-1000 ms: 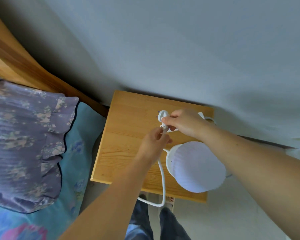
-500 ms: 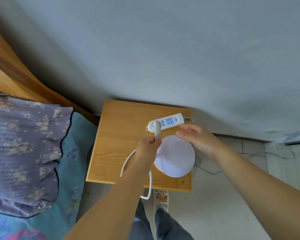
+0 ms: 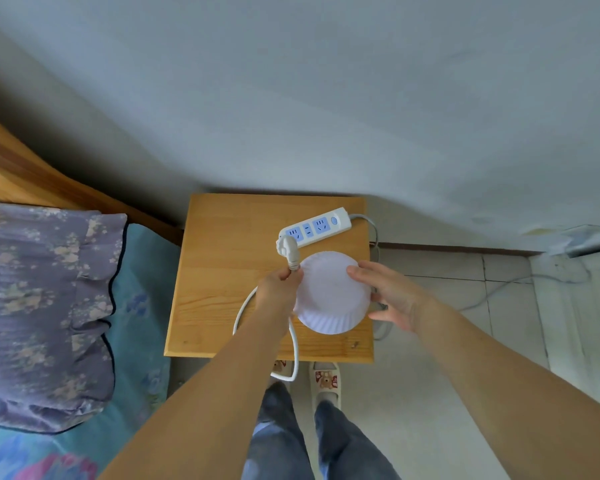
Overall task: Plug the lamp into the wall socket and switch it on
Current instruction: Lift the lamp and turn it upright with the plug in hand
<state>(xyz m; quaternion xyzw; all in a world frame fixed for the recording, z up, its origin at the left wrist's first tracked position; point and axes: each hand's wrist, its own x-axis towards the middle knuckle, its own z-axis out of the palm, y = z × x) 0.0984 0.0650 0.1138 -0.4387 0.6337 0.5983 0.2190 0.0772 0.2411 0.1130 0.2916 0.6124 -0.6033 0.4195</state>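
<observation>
The left hand (image 3: pixel 280 285) is pinching the stiff plug (image 3: pixel 287 247) by its cord beside the light lamp (image 3: pixel 331 292), the right hand (image 3: pixel 390 296) spreading against the shade.

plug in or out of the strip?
In. The plug sits at the left end of the strip; left hand pinches its cord.

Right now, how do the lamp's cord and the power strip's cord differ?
The lamp cord is white and loops off the table's near edge; the strip cord is grey and leaves over the far right side. The left hand grips the lamp cord just below its plug, while the strip cord lies untouched. Both are thin, slack cables.
</observation>
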